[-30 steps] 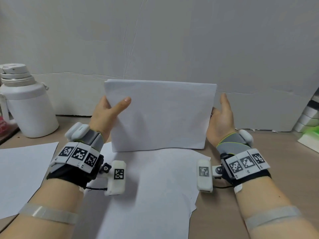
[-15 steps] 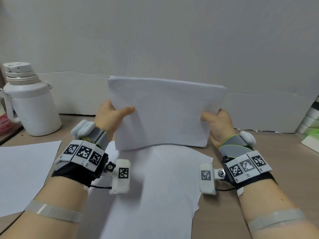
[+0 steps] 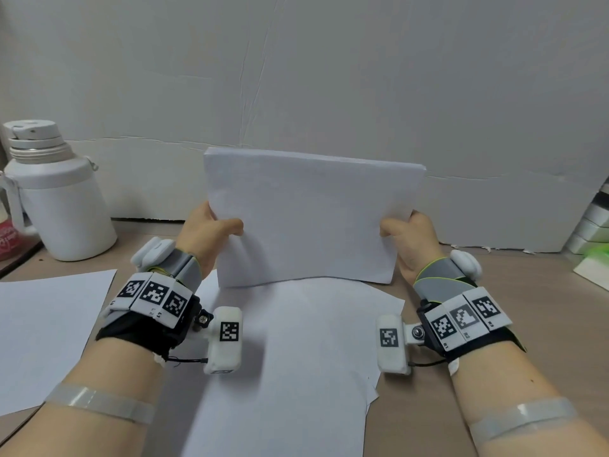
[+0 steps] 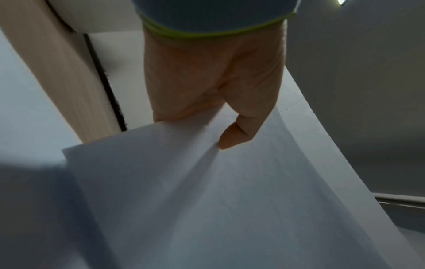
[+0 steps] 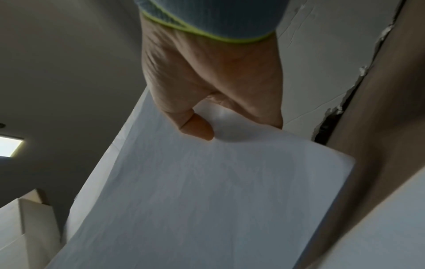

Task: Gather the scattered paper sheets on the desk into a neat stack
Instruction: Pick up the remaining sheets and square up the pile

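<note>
Head view: the fingers of the left hand (image 3: 211, 232) are curled behind the left edge of the held stack (image 3: 306, 219), thumb pinching its near face, and the right hand (image 3: 410, 237) pinches the right edge the same way; both wrist views show a thumb pressed on the paper. The stack stands upright on its long edge, long axis running left to right between the hands, its lower edge at or just above the loose sheets (image 3: 290, 357) lying flat on the desk (image 3: 543, 291) directly near of it; contact I cannot tell. Another sheet (image 3: 43, 331) lies well apart at near left, closer to the left hand. Squaring looks nearly done; laying the stack down toward the near sheets seems the likely move
</note>
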A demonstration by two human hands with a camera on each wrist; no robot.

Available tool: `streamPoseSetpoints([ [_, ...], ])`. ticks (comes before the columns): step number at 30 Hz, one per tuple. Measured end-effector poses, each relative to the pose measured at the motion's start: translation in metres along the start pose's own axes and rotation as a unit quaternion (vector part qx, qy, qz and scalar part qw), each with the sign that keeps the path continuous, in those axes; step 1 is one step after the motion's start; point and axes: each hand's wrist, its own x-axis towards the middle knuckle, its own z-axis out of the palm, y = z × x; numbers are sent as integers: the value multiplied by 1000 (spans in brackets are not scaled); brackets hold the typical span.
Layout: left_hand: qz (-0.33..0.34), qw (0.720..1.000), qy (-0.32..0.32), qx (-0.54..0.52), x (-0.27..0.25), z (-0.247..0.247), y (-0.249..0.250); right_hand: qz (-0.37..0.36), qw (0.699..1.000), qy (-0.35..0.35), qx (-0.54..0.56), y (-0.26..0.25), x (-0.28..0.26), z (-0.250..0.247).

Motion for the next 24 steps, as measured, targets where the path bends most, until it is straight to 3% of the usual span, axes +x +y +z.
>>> streamPoseSetpoints([
  [3,22,1000,17,-1,1,0,9,-13,1000,6,7,-6,0,1],
  [11,-43,998,1,39,-1,-6,-9,42,999,-33,-7,8,1,-3],
  [17,-19,1000,6,13,-1,-1,4,26,999,-40,18,0,3,-4],
  [21,-40,998,-9,43,-3,-6,-9,53,996,-69,-33,10,4,-8],
  [24,-18,996,-10,83,-6,-8,-5,33,991,-77,-102,10,6,-8],
])
